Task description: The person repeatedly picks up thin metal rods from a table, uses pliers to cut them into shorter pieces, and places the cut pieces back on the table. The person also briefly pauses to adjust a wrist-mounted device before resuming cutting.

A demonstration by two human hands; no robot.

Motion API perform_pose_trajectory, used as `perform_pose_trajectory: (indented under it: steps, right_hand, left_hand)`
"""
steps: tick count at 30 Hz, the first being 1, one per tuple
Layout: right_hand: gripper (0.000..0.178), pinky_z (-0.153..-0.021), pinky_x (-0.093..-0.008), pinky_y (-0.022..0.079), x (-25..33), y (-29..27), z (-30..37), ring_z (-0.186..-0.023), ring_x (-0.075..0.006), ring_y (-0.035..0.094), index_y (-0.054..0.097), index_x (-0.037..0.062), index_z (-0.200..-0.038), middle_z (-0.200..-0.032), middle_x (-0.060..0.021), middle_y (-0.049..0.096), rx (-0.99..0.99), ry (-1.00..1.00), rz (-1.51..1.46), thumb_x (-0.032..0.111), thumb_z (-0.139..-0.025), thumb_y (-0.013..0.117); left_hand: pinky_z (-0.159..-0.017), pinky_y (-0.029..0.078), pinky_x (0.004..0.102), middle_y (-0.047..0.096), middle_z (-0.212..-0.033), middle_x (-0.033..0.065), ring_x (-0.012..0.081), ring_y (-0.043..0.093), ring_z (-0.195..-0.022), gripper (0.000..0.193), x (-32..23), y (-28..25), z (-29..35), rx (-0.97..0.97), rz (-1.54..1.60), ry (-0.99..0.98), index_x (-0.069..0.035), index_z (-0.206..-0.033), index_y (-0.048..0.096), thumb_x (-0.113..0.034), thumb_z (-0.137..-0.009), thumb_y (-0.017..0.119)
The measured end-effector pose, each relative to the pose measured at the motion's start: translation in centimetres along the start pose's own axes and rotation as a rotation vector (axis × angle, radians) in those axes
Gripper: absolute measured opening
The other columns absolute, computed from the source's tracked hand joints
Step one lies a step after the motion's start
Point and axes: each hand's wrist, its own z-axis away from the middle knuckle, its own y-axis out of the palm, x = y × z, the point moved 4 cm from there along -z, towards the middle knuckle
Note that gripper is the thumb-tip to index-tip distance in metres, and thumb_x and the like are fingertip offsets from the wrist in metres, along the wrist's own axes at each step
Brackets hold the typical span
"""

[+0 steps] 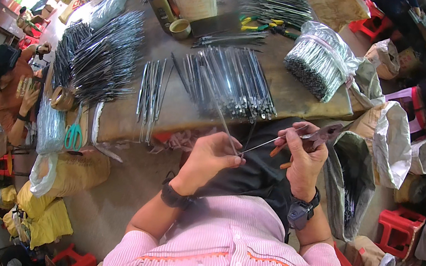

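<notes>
Above my lap, my left hand (214, 161) pinches a thin metal strip (228, 126) between thumb and fingers. The strip bends at my fingertips, and one leg of it slants toward my right hand (304, 162). That hand is closed around pliers (325, 136) with orange-brown handles, their jaws pointing up and to the right. Its thumb and forefinger also pinch the far end of the strip. Just beyond both hands, a row of flat metal strips (227, 79) lies on the wooden table (296, 105). A smaller row of strips (152, 94) is to its left.
A big strip pile (99, 52) covers the table's left side; a plastic-wrapped bundle (317, 66) stands right. Farther back are a thermos (158, 0), a cup (179, 29) and yellow-handled pliers (265, 25). Teal scissors (74, 136) hang left. Open sacks (352, 179) flank my right. Co-workers sit nearby.
</notes>
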Motion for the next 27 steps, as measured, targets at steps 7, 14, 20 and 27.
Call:
perform_pose_trajectory:
  steps: [7,14,20,27]
  right_hand:
    - [0.022,-0.063,-0.0268,0.054,-1.8,0.2,-0.4,-0.072,-0.0153,0.066,0.061,-0.0027,-0.111,-0.090,-0.0122,0.069,0.116,0.187,0.024,0.005,-0.090,0.064]
    - [0.022,-0.065,-0.0262,0.053,-2.6,0.4,-0.8,-0.070,-0.0149,0.065,0.061,-0.0026,-0.108,-0.087,-0.0110,0.069,0.151,0.304,-0.014,0.006,-0.089,0.068]
    - [0.020,-0.064,-0.0257,0.053,-2.6,0.9,-0.9,-0.070,-0.0145,0.065,0.061,-0.0027,-0.106,-0.089,-0.0120,0.069,0.130,0.249,-0.016,0.006,-0.089,0.067]
    - [0.017,-0.065,-0.0265,0.054,-2.7,0.8,-0.7,-0.073,-0.0134,0.066,0.062,-0.0030,-0.105,-0.095,-0.0132,0.069,0.136,0.159,0.058,0.006,-0.091,0.063]
  left_hand:
    - [-0.071,0.053,0.0250,0.065,-0.094,0.0075,0.0172,0.068,-0.084,0.023,-0.1,1.5,-0.2,0.183,-0.157,-0.155,0.005,-0.107,0.059,0.007,-0.084,0.060]
    - [-0.075,0.053,0.0275,0.062,-0.095,0.0074,0.0162,0.066,-0.086,0.021,-1.3,2.0,0.0,0.249,-0.037,-0.132,0.003,-0.108,0.056,0.002,-0.088,0.058]
    - [-0.072,0.048,0.0270,0.059,-0.091,0.0074,0.0169,0.061,-0.083,0.017,-1.1,2.3,-0.5,0.155,0.330,-0.293,-0.001,-0.101,0.056,-0.017,-0.095,0.057]
    - [-0.051,0.037,0.0195,0.060,-0.083,0.0030,0.0106,0.054,-0.065,0.012,1.7,2.2,-1.8,0.078,0.450,-0.396,-0.008,-0.095,0.056,-0.015,-0.091,0.065]
